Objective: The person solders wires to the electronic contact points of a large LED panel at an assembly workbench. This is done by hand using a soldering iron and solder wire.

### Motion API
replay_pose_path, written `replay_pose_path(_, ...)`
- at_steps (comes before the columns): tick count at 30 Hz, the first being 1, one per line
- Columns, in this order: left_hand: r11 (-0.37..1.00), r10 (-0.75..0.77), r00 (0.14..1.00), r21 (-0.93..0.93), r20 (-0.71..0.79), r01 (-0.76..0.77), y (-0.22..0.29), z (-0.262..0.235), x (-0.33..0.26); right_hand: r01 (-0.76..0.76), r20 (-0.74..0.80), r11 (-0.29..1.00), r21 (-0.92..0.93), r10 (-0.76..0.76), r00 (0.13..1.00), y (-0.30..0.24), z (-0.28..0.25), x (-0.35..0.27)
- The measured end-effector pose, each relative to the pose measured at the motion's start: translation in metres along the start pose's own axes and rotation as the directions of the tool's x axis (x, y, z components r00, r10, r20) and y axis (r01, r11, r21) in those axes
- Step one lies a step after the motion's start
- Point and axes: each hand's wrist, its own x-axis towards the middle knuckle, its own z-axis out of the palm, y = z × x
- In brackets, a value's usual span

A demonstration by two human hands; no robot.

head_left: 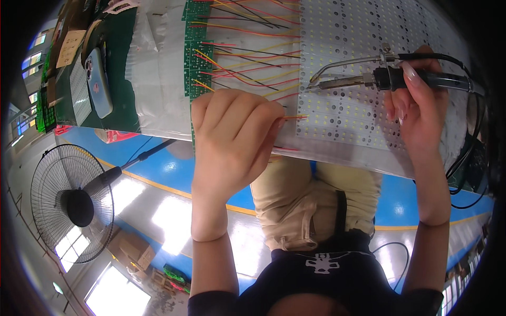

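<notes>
My left hand (234, 134) is closed at the table's near edge, pinching a few thin red and yellow wires (296, 117) whose ends reach the edge of a white LED panel (348, 39). In my right hand (421, 116) is a soldering iron (392, 79) with a thin curved metal feed tube (348, 62) clamped along it. The iron's tip hovers above or touches the panel's left edge; which, I cannot tell. Left of the panel, a row of green circuit boards (196, 68) carries several red, yellow and black wires (253, 53) running toward the panel.
A light blue phone (97, 87) lies at the table's left end, beside the white sheet (161, 79) covering the surface. Black cables (470, 142) hang off the right side. A standing fan (79, 208) and a cardboard box (132, 250) are at the lower left.
</notes>
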Motion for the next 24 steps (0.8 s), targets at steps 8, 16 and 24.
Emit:
replay_pose_path(8, 1.000, -0.011, 1.000, 0.007, -0.016, 0.011, -0.0003, 0.0049, 0.0009, 0.028, 0.035, 1.000, 0.009, -0.029, 0.999, 0.0016, -0.0025, 0.0010)
replay_pose_path(16, 1.000, -0.015, 1.000, 0.010, 0.003, 0.015, 0.0016, 0.0061, -0.0010, 0.033, 0.046, 0.999, 0.002, -0.033, 0.998, 0.0039, -0.0033, 0.0011)
replay_pose_path(24, 0.999, -0.003, 0.999, 0.037, -0.049, 0.005, 0.0010, 0.0046, -0.0050, 0.056, 0.081, 0.998, 0.006, -0.056, 0.995, 0.0026, -0.0045, 0.0005)
